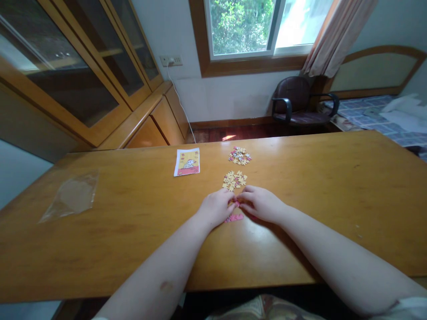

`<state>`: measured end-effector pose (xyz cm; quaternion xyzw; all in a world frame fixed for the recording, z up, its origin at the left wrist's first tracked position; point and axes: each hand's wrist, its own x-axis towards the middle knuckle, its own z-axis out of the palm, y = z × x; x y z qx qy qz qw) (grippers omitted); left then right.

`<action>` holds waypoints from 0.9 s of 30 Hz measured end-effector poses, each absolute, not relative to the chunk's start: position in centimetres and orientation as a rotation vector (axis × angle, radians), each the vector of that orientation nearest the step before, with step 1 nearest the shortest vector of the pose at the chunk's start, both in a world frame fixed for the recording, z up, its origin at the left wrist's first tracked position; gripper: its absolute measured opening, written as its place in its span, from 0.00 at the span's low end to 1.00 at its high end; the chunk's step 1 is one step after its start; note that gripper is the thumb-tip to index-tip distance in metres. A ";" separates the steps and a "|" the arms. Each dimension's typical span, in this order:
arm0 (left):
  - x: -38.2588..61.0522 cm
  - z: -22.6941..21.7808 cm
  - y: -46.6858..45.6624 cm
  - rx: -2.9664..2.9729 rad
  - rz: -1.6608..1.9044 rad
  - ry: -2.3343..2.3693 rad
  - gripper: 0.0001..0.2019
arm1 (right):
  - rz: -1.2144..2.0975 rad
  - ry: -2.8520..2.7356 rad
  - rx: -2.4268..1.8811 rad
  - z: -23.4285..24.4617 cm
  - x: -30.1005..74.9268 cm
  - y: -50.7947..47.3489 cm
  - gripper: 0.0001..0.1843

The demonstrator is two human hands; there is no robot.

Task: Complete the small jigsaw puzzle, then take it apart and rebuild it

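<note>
My left hand and my right hand meet at the middle of the wooden table, fingers curled together in a pinch on small pink puzzle pieces. More joined pink pieces lie on the table just below my fingertips. A loose heap of yellow and pink puzzle pieces sits just beyond my hands. A second heap of mixed pieces lies farther back. A small picture card, yellow and red with a white figure, lies flat to the left of the heaps.
A clear plastic bag lies on the table's left part. Wooden cabinets with glass doors stand at the left. Behind the table are a dark armchair, a window and a bed.
</note>
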<state>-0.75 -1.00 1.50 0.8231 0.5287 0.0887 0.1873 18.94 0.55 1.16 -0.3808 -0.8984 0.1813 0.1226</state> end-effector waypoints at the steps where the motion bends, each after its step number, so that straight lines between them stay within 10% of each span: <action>1: -0.8 1.6 -1.0 2.311 0.244 1.477 0.08 | 0.543 -2.622 -1.097 1.0 18.9 0.6 0.13; 27: -1.2 2.4 -2.0 2.339 0.181 1.413 0.10 | 0.614 -2.678 -1.120 1.1 18.5 0.1 0.08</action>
